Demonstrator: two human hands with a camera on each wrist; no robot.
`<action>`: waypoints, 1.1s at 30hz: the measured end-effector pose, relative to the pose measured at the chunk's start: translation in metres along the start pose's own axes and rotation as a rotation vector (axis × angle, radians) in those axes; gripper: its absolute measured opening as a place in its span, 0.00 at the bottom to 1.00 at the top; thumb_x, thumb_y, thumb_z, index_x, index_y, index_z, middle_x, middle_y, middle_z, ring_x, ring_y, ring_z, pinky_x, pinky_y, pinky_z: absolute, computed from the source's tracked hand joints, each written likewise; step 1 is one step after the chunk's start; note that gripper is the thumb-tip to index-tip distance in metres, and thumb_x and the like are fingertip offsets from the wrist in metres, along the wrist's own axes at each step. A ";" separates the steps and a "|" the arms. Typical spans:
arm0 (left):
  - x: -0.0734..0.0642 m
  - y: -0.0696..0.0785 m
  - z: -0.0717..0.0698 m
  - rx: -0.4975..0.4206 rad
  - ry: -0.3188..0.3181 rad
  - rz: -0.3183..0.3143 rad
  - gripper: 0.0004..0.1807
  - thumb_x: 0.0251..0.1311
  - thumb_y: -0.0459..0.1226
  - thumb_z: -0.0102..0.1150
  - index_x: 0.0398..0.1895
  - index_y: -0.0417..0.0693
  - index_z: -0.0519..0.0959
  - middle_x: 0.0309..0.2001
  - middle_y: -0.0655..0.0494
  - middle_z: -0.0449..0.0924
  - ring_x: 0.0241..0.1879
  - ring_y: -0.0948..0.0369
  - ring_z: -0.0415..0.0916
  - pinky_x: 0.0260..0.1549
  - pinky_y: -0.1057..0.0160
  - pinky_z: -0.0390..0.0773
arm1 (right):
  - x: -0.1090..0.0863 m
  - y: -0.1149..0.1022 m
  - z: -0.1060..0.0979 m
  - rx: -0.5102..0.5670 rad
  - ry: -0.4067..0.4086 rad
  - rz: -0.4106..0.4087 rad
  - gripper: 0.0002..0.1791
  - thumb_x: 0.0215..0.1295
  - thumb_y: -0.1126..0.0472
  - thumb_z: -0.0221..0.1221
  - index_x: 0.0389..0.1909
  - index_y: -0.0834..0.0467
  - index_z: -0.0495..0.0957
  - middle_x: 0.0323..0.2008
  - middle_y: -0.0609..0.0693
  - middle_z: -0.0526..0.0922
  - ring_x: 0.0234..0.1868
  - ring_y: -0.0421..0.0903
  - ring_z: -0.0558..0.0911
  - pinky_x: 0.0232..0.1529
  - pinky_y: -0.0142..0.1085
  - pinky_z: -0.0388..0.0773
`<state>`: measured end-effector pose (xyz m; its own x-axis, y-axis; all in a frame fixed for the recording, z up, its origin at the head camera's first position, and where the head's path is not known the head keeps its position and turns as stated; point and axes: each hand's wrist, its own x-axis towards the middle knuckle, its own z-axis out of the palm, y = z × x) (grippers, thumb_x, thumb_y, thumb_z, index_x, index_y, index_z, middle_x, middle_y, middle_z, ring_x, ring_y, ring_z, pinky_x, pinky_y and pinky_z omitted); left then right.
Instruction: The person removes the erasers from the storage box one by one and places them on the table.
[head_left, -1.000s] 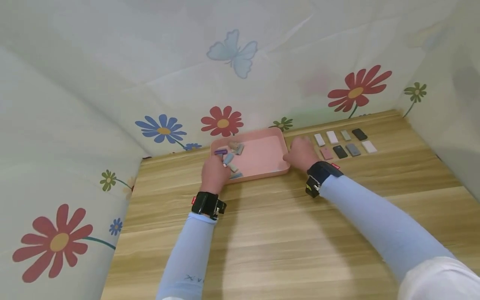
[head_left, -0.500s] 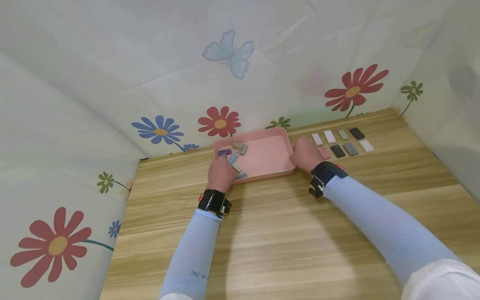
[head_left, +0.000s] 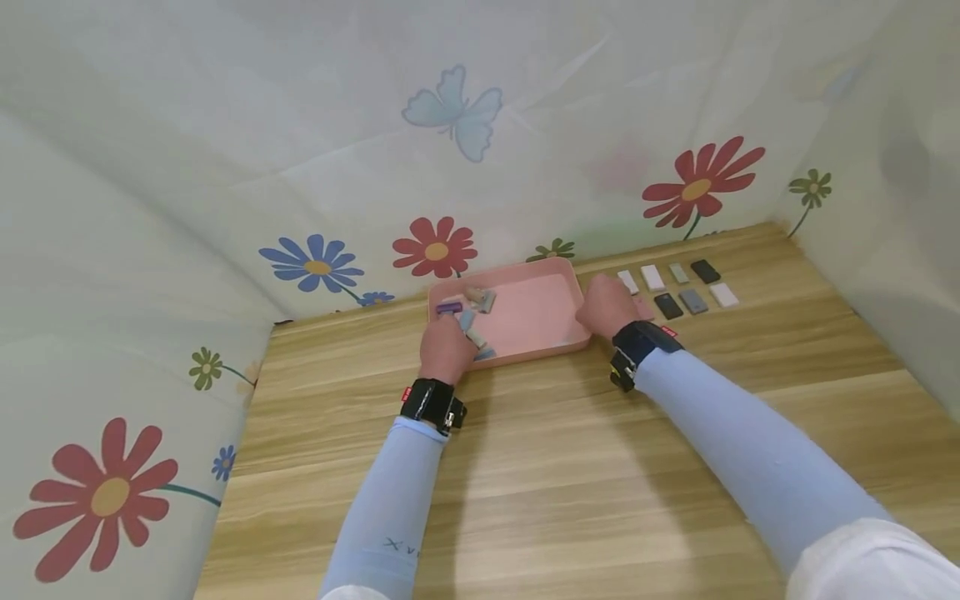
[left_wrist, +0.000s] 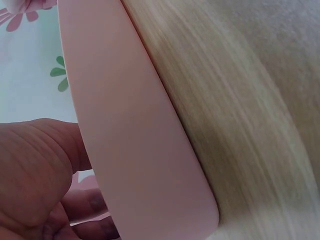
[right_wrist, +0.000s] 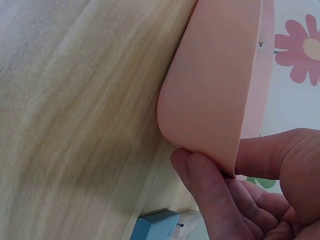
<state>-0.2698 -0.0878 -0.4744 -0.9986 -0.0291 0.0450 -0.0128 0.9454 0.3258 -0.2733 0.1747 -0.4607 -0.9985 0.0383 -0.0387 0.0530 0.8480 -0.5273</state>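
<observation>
A shallow pink tray (head_left: 525, 308) lies on the wooden table near the back wall. In the head view, my left hand (head_left: 446, 350) is at its left end, overlapping the front-left corner. The left wrist view shows that hand's thumb and fingers reaching over the rim, tips hidden behind the tray wall. My right hand (right_wrist: 240, 190) pinches the tray's right end, thumb inside and fingers outside the wall. Inside the tray, at the left, are a purple cylinder (head_left: 449, 307), a tan piece (head_left: 475, 294) and several small blue and pale blocks.
Right of the tray, small flat rectangular pieces lie in two rows, among them a black one (head_left: 705, 271), a grey one (head_left: 693, 301) and a white one (head_left: 724, 294). My right hand partly covers the nearest. A flower-printed cloth (head_left: 450, 150) stands close behind the table.
The tray has slid slightly to the right, its small pieces with it, and both hands have moved along at its ends. The rows of flat pieces stay in place.
</observation>
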 end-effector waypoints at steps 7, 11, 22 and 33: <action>-0.003 -0.004 -0.002 -0.079 0.003 0.039 0.07 0.46 0.36 0.64 0.25 0.44 0.76 0.23 0.54 0.76 0.24 0.57 0.72 0.21 0.65 0.68 | -0.001 0.005 0.015 -0.096 0.038 -0.028 0.06 0.48 0.66 0.58 0.17 0.62 0.75 0.22 0.56 0.79 0.25 0.51 0.75 0.24 0.40 0.70; 0.001 -0.013 -0.021 -0.187 0.076 0.014 0.12 0.50 0.37 0.63 0.37 0.42 0.80 0.29 0.53 0.80 0.27 0.57 0.74 0.23 0.64 0.71 | 0.001 0.004 0.017 -0.116 0.052 -0.036 0.05 0.48 0.65 0.59 0.19 0.63 0.77 0.25 0.59 0.81 0.27 0.52 0.77 0.27 0.43 0.72; 0.021 -0.053 -0.038 -0.330 0.195 -0.102 0.21 0.48 0.37 0.65 0.46 0.35 0.79 0.40 0.44 0.81 0.38 0.52 0.77 0.35 0.56 0.79 | 0.000 0.009 0.007 -0.175 0.083 -0.045 0.08 0.50 0.65 0.58 0.27 0.68 0.77 0.30 0.64 0.80 0.34 0.59 0.78 0.36 0.49 0.74; 0.028 -0.084 -0.017 -0.205 0.241 -0.124 0.14 0.42 0.36 0.65 0.34 0.37 0.82 0.33 0.45 0.82 0.33 0.50 0.78 0.32 0.55 0.77 | 0.003 -0.006 0.012 -0.132 0.102 -0.092 0.05 0.48 0.66 0.58 0.19 0.65 0.75 0.25 0.61 0.81 0.30 0.57 0.78 0.33 0.48 0.74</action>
<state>-0.2959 -0.1738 -0.4841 -0.9488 -0.2387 0.2070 -0.0983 0.8455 0.5249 -0.2767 0.1639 -0.4679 -0.9956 0.0048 0.0941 -0.0342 0.9121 -0.4086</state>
